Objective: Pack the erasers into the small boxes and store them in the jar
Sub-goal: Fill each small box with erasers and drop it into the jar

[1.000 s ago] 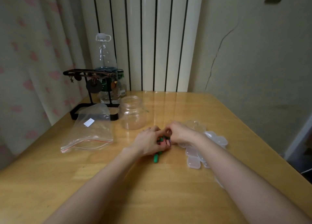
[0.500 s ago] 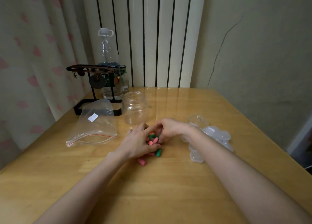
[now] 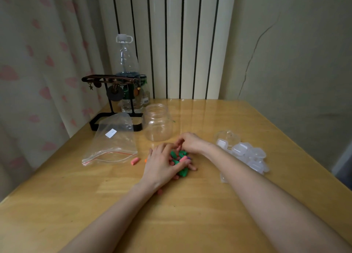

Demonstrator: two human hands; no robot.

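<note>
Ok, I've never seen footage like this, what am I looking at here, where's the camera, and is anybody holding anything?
There is no machine: these are a person's two bare arms, filmed by one wide camera worn on the head, looking down. On the wooden table lies a pile of green and pink erasers. The left hand lies over the pile with fingers stretched. The right hand curls its fingers into the far side, and I cannot tell whether it pinches one. One pink eraser lies apart, near a clear zip bag. Behind stands an open clear jar; to the right, a cluster of small clear boxes.
</note>
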